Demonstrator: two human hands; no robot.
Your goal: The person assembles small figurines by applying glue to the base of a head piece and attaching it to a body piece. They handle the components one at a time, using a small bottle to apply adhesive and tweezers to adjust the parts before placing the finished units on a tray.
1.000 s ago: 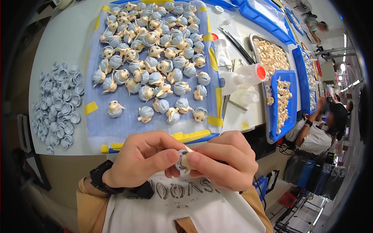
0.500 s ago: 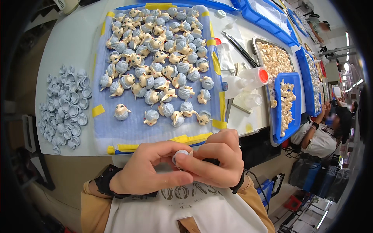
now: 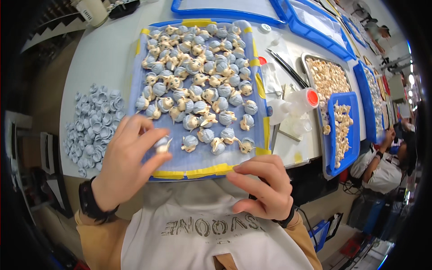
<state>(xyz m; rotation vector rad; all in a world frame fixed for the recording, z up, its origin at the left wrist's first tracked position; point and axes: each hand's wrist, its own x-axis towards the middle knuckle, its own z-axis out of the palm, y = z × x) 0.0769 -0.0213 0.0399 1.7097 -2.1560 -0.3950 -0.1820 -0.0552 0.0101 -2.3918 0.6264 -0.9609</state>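
My left hand is over the near left corner of the cloth-lined tray. A small doll head with pale blue hair and a pointed ear sits between its thumb and fingers, slightly blurred. My right hand is at the tray's near right edge, fingers curved and apart, holding nothing. Many similar doll heads with blue hair and painted faces fill most of the tray. Yellow tape runs along its rim.
Pale blue cup-shaped hair pieces are heaped left of the tray. To the right stand plastic bottles, black tweezers-like tools, a metal tray of cream parts and a blue bin. Another person sits at far right.
My hands, together over my lap around a doll head, have parted. The left has gone forward and left over the tray with a doll head; the right has let go. The view has shifted slightly.
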